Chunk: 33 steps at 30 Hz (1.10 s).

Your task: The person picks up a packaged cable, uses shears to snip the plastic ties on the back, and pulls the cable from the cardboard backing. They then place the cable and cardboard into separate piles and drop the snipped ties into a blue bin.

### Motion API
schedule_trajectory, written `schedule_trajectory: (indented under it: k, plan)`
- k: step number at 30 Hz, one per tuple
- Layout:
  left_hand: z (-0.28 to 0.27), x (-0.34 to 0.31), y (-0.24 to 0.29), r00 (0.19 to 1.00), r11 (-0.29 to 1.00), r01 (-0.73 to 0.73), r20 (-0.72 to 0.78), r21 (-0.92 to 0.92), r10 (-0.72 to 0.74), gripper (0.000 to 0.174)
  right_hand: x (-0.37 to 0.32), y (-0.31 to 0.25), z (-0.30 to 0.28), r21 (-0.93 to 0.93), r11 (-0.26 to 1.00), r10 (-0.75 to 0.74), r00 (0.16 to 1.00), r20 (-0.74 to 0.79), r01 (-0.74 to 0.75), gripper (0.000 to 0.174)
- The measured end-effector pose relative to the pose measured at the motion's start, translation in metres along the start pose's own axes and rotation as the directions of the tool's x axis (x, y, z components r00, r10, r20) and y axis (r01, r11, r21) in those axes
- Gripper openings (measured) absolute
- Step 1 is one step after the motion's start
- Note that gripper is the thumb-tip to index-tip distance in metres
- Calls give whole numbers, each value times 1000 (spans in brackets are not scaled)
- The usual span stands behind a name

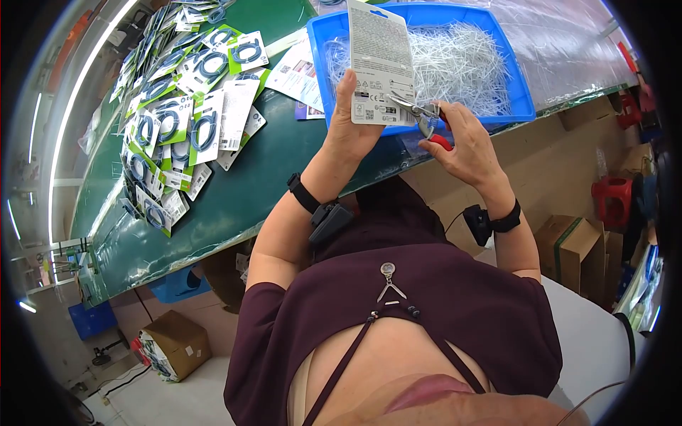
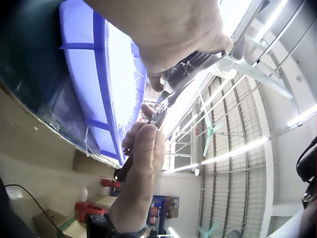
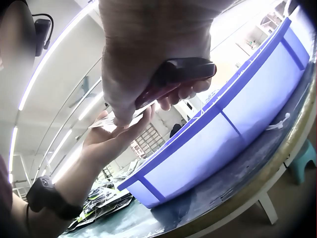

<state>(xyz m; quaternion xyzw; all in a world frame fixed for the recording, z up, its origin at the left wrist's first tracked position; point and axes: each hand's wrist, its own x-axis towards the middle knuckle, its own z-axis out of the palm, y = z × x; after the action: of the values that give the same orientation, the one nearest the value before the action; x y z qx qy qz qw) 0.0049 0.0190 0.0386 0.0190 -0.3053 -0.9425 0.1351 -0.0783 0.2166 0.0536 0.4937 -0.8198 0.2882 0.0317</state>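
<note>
My left hand [image 1: 355, 133] grips a printed white cardboard package [image 1: 380, 64] by its lower left edge, its text side facing up in the head view. Dark cable with white ties [image 2: 185, 67] shows on its other side in the left wrist view. In my right hand [image 1: 470, 148] are cutting pliers [image 1: 428, 126] with red handles. Their metal tips overlap the lower right part of the package. Beneath both hands' work stands a blue plastic tray [image 1: 524, 96], holding a tangled heap of thin white plastic strips [image 1: 462, 64].
A large pile of carded cables [image 1: 202, 131] spreads over the left of the green table [image 1: 213, 234]. Printed sheets [image 1: 295, 74] lie between pile and tray. Clear plastic sheeting [image 1: 561, 42] covers the table's right side. Cardboard boxes [image 1: 572, 245] and a red stool [image 1: 612, 199] stand below.
</note>
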Motion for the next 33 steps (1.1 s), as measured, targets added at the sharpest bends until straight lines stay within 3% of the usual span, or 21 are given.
schedule_trajectory:
  k: [6,14,20,22,25,26,27,28,29,30,31,33]
  plan:
    - [-2,1,-3,1000,1000,-3,28,-4,3,68,4,-1,4,81,996,30,999,29,-32,58]
    - [-9,10,-9,996,999,-34,79,35,32,70,1,-2,10,36,996,83,996,44,-85,55]
    - [-12,-1,17,996,995,-56,65,-85,62,75,-1,-2,7,120,992,52,998,-21,-49,56]
    - [-20,-25,43,991,987,-124,40,-99,129,76,5,-8,2,234,970,84,994,-64,-67,56]
    - [-36,-92,86,916,878,-390,18,276,401,75,10,5,10,261,964,66,997,-30,-56,58]
    - [-42,-115,98,888,851,-432,-22,298,458,75,10,10,17,327,939,104,994,19,-105,58]
    - [-47,-143,109,786,602,-450,-28,660,618,76,12,12,25,388,909,133,988,81,-154,59]
    - [-50,-171,117,674,265,-317,19,911,739,78,15,9,32,415,904,57,991,122,-103,59]
    - [-52,-197,121,580,-82,-60,102,995,808,80,19,6,39,396,915,32,992,123,-78,55]
    - [-51,-219,121,537,-81,-5,71,997,840,80,24,-1,46,369,927,17,992,123,-62,51]
    - [-49,-235,120,495,-271,122,179,955,850,83,32,-19,53,383,923,-31,987,156,-32,51]
    - [-44,-246,118,491,-589,338,397,734,776,88,39,-79,61,727,661,-43,957,286,-187,46]
